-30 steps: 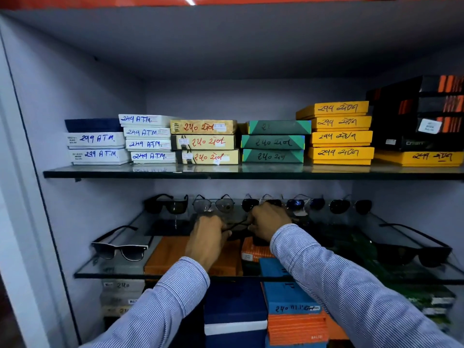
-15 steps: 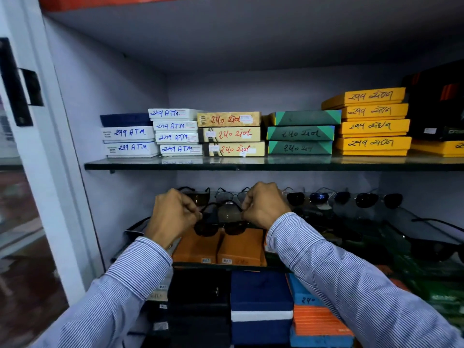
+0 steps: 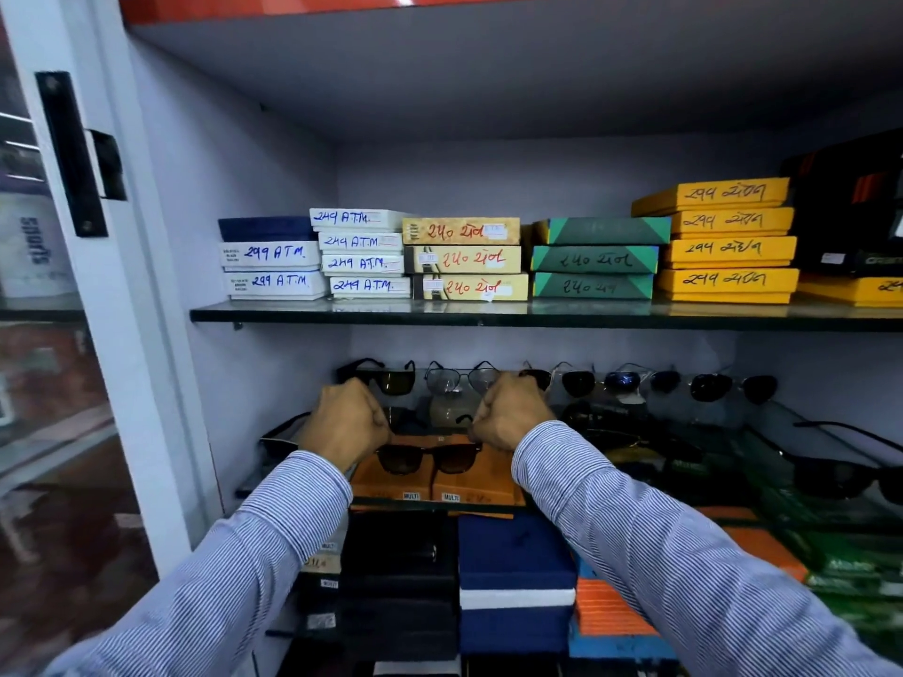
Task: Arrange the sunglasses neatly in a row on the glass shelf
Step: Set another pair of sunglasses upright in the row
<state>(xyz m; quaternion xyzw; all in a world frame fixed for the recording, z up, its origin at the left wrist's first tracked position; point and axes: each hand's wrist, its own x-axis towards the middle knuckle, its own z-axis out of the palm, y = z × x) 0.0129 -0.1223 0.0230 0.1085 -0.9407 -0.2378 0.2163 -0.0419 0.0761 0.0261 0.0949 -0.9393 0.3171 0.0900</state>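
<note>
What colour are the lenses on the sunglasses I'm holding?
Dark brown lenses, in a dark frame; head view.

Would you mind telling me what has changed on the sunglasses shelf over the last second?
Both hands, the left hand and right hand, have drawn the dark sunglasses from the middle of the glass shelf toward its front edge, holding one temple each throughout. The camera has also swung left. The back row of sunglasses and the boxes above stayed put.

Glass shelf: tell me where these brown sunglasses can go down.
Both hands, left hand and right hand, hold the brown sunglasses over the glass shelf. Free-looking glass: front middle, right of them, before the black pair. Crowded: the back row, filled wall to wall.
</note>
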